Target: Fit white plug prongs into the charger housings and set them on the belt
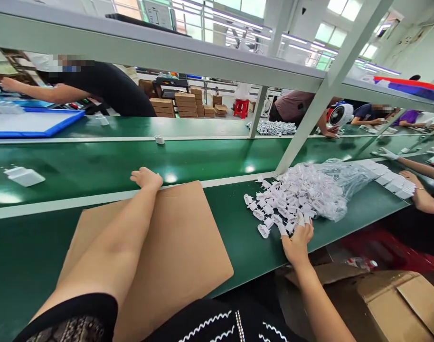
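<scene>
My left hand (pixel 147 178) reaches over the belt's near edge, just beyond a brown cardboard sheet (pixel 181 237). Its fingers are curled, and whatever they may hold is hidden. A white plug adapter (pixel 26 176) lies on the green belt (pixel 202 159) to its left, and a small white piece (pixel 159 139) sits at the belt's far edge. My right hand (pixel 298 237), with white covers on its fingertips, touches the near side of a heap of small white plastic parts (pixel 284 199). Its thumb and fingers are apart, with loose parts between them.
A clear plastic bag (pixel 340 190) lies over the heap, beside rows of white pieces (pixel 391 178). A slanted metal post (pixel 309 114) rises behind it. Co-workers sit opposite and at right. A blue-rimmed tray (pixel 53 126) is far left; an open carton (pixel 398 299) stands lower right.
</scene>
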`<move>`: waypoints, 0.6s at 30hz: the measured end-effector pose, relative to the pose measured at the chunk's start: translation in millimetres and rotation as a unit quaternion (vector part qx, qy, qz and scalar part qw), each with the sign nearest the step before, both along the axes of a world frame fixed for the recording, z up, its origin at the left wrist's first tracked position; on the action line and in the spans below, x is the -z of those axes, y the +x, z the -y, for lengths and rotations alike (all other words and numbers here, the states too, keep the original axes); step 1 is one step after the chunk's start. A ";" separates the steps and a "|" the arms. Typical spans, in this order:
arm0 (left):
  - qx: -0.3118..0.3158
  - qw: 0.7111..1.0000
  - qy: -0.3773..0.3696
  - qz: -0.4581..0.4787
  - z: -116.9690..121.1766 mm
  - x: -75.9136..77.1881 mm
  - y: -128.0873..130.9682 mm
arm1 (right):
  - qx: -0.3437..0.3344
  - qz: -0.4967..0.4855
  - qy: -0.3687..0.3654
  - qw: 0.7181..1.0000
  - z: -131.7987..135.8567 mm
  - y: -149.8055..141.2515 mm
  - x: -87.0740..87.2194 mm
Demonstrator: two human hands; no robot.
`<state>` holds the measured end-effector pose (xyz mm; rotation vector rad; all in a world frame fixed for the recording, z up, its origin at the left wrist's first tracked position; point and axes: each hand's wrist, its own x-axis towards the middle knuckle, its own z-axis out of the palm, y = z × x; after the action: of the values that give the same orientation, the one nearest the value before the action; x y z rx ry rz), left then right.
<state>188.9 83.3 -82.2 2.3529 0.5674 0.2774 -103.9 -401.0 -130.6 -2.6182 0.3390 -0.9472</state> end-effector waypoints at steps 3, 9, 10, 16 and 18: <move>-0.014 0.999 -0.002 0.030 0.4 -7.0 -3.6 | -0.067 0.022 -0.028 0.997 -13.5 6.3 -25.9; 0.190 0.974 -0.018 0.120 42.4 -37.7 -31.4 | -0.145 -0.212 -0.139 0.956 -58.3 74.5 -75.2; 0.254 0.959 -0.033 0.120 53.8 -38.5 -46.3 | -0.136 -0.237 -0.147 0.951 -65.8 89.8 -79.4; 0.518 0.837 -0.157 0.075 104.5 -18.7 -154.7 | -0.124 -0.307 -0.154 0.931 -91.0 154.3 -81.8; 0.519 0.836 -0.168 0.055 108.7 -8.7 -176.0 | -0.149 -0.312 -0.159 0.925 -94.7 161.2 -79.7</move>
<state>12.9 -25.4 -73.5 1.9455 -0.6952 -0.1850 57.3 -306.3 -50.8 -3.0973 -0.0860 -0.0469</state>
